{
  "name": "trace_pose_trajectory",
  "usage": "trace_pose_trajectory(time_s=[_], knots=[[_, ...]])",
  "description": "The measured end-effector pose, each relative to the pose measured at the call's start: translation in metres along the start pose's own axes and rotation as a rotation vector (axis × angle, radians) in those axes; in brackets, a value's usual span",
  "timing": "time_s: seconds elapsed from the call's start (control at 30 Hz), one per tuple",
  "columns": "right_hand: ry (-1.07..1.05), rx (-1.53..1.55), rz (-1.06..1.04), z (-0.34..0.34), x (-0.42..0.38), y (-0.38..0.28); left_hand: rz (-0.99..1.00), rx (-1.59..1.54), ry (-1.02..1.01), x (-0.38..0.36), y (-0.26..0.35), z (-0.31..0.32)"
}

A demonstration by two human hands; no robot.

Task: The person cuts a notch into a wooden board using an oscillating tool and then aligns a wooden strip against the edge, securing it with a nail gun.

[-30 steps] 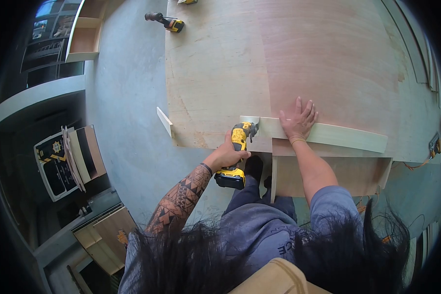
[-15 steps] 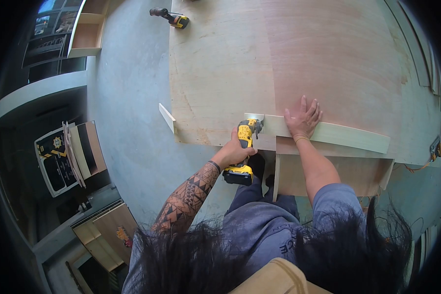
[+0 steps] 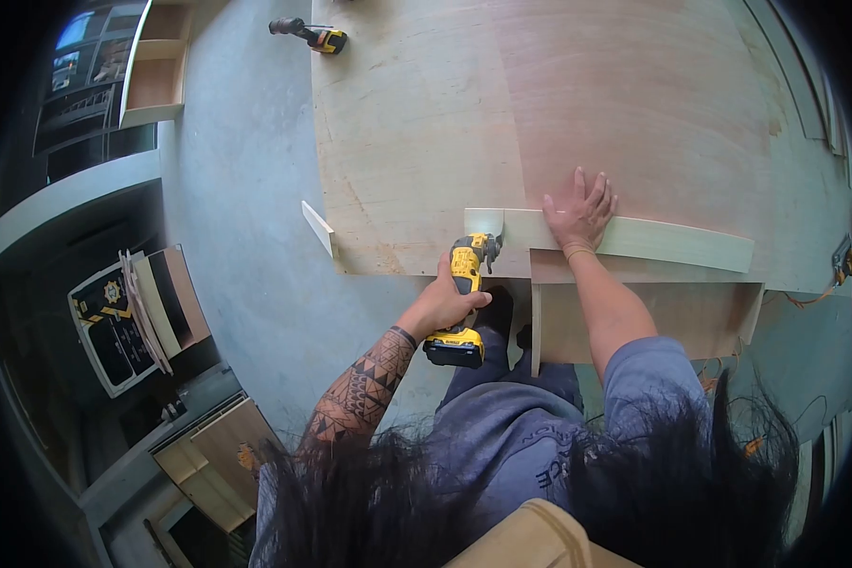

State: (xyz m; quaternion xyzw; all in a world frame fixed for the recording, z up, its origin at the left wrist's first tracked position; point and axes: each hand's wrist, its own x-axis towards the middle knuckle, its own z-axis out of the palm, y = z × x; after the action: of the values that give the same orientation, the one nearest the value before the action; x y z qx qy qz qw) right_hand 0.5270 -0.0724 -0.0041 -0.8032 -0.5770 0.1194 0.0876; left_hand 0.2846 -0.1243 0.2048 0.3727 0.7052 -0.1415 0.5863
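Note:
My left hand (image 3: 445, 298) is wrapped round the grip of a yellow and black cordless power tool (image 3: 468, 265). The tool's head rests at the left part of a long pale wood strip (image 3: 677, 242), where a thin line crosses the strip. My right hand (image 3: 580, 216) lies on that strip, fingers spread onto the large plywood sheet (image 3: 417, 123) beyond it. Under the strip's near side, an open plywood box (image 3: 644, 327) stands against the sheet's front edge. What the tool's tip touches is partly hidden by its head.
A second yellow and black tool (image 3: 322, 38) lies at the sheet's far left corner. A small wood offcut (image 3: 318, 228) sticks out at the left edge. Orange-handled pliers or a similar tool (image 3: 841, 263) and cords are at the right. Wooden cabinets (image 3: 156, 71) stand at the left.
The view has shifted slightly. My left hand still grips the tool at the strip, and the tool's head is a little lower against the strip. My right hand stays on the strip.

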Motion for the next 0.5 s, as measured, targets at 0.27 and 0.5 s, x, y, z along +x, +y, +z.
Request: trace_pose_trajectory(time_s=[0.27,0.5], knots=[[0.005,-0.007,-0.013,-0.003,-0.002,0.002,0.046,0.025,0.025,0.021,-0.003,-0.007],[0.031,-0.002,-0.024,-0.004,0.005,0.004,0.051,0.062,0.058,0.042,0.010,-0.002]])
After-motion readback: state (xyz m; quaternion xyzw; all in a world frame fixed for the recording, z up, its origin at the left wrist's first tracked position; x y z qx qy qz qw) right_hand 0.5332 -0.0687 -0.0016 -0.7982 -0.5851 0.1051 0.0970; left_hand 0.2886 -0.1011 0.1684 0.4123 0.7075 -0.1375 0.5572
